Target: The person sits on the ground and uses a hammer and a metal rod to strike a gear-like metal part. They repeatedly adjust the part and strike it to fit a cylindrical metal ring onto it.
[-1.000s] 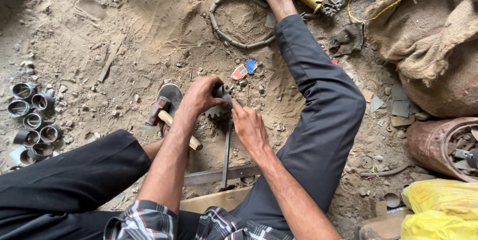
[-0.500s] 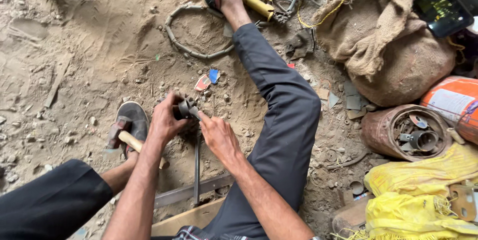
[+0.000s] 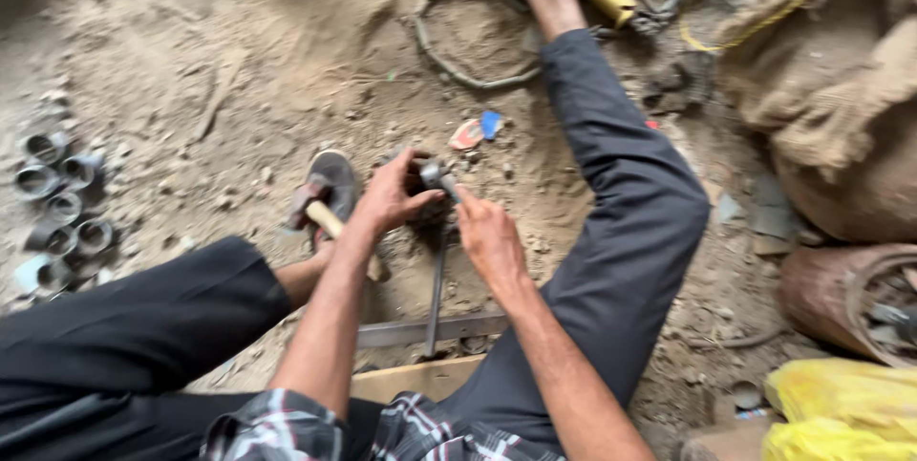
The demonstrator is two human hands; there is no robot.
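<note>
The fingers (image 3: 413, 177) of the left hand (image 3: 390, 195) curl narrowly round a small grey metal fitting (image 3: 436, 174), thumb and fingertips pinching its left side, while the right hand (image 3: 489, 239) lies just beside it with its index finger stretched up to touch the fitting's lower right edge; the remaining right fingers are loosely bent and hold nothing that can be made out. The fitting sits at the top end of a thin dark metal rod (image 3: 437, 289), whose long axis runs nearly straight up and down the view, from the fitting toward the person's lap, where it crosses a flat grey steel bar (image 3: 420, 330) lying sideways on the sandy floor (image 3: 239, 69). The rod's far end points away from the person, toward the outstretched right leg's foot. Just left of the left hand a wooden-handled hammer with a dark head (image 3: 320, 203) lies on the sand, and a cluster of short grey pipe sockets (image 3: 62, 208) sits well apart at the left edge. Compared with half a second ago, both hands stay on the fitting; the view has swung left, bringing the sockets back in.
</note>
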